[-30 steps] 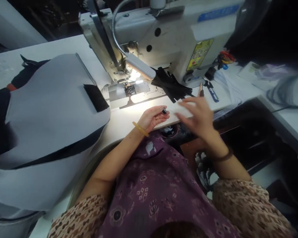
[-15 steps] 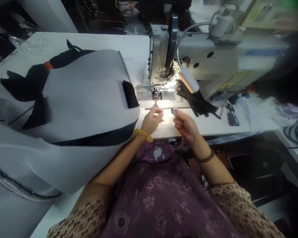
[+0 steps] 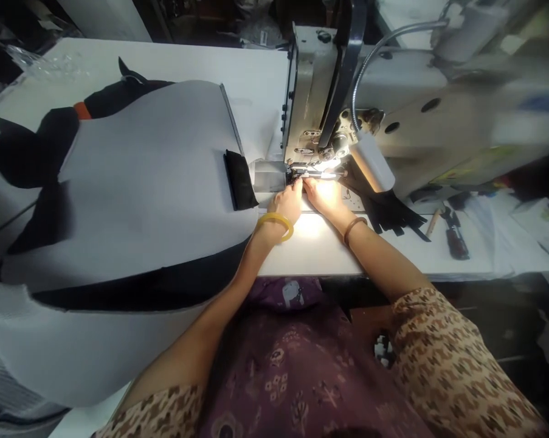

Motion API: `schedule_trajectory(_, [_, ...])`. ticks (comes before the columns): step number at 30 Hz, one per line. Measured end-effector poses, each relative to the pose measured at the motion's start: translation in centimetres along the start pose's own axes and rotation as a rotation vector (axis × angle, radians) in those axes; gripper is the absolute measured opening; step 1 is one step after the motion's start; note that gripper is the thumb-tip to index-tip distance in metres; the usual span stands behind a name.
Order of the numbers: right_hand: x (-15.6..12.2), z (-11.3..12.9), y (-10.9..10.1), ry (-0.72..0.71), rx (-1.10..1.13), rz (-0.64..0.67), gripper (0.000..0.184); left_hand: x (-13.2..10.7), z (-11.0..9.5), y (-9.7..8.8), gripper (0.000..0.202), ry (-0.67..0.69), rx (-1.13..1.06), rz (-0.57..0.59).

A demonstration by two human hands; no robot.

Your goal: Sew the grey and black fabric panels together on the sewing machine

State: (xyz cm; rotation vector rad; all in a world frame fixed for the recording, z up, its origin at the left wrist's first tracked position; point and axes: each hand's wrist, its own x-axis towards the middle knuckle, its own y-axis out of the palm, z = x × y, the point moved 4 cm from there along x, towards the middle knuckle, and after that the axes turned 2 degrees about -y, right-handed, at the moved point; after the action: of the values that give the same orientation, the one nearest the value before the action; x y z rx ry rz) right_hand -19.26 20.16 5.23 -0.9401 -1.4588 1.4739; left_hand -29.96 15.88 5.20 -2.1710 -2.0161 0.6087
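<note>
- Sewing machine bed [image 3: 269, 177] is lying beneath our hands
- Left hand [image 3: 287, 204] is curling narrow; we cannot tell what it's holding
- Right hand [image 3: 324, 196] is resting alongside, its grip unclear; we're risking a puncture if the machine [image 3: 413, 137] starts

Pale and worn, the sewing machine [image 3: 411, 115] stands upright on the white table [image 3: 320, 255], its metal bed [image 3: 269, 179] back from the table's front edge. Above the table, a dark bar [image 3: 345, 73] slants down its head; the needle area is brightly lit, partly hidden.
</note>
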Motion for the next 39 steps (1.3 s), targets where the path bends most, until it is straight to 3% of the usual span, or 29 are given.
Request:
schedule_trajectory(7, [-0.7,-0.5,0.3,-0.018,0.018,0.036,0.044,1.0,0.4,-0.2,0.039,0.09,0.516,-0.049])
schedule_trajectory(12, [-0.8,-0.8,-0.1,0.076,-0.029,0.028,0.037,1.0,0.4,-0.2,0.044,0.135,0.65,-0.049])
schedule_trajectory(16, [-3.2,0.5,-0.9,0.027,0.047,0.049,0.036,0.7,0.0,-0.2,0.038,0.145,0.68,-0.074])
schedule_trajectory(21, [-5.9,1.2,-1.7,-0.288,0.245,0.193,0.027,0.4,-0.3,-0.3,0.04,0.167,0.726,-0.028])
schedule_trajectory(23, [-5.4,0.6,-2.2,-0.356,0.297,0.109,0.027,0.4,-0.3,-0.2,0.039,0.164,0.742,-0.021])
schedule_trajectory(26, [-3.4,-0.4,-2.3,-0.208,0.178,-0.053,0.042,0.4,-0.2,0.0,0.036,0.167,0.753,-0.022])
schedule_trajectory(28, [-2.2,-0.3,-1.6,-0.114,0.019,0.009,0.047,0.5,-0.1,0.1,0.035,0.167,0.75,-0.023])
schedule_trajectory(31, [-1.5,0.5,-1.0,-0.097,-0.093,0.102,0.047,0.5,0.0,0.2,0.034,0.179,0.732,-0.023])
schedule_trajectory(39, [-1.8,0.6,-1.1,-0.119,-0.115,0.096,0.051,0.6,0.2,0.2,0.03,0.148,0.574,-0.04])
